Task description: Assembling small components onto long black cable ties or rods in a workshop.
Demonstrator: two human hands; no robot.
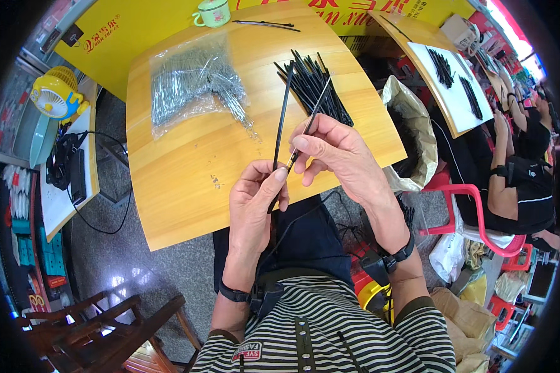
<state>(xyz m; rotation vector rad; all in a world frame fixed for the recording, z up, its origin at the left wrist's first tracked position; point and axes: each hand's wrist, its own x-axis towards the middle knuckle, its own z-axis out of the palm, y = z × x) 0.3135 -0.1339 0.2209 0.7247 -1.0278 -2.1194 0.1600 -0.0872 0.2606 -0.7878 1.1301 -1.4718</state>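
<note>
My left hand is closed around a long thin black rod, which points up and away across the table edge. In my right hand, thumb and fingers pinch a slimmer dark rod with a pale tip. Its lower end meets my left thumb, where a short bright metal piece shows between the hands. Just beyond my right hand lies a pile of black rods on the wooden table. A clear plastic bag of thin silver metal pieces lies to the left, some spilling out.
At the table's far side are a lidded green cup and loose black rods. A pale sack stands off the right edge, near a red plastic chair. A yellow fan is at left; people sit at far right.
</note>
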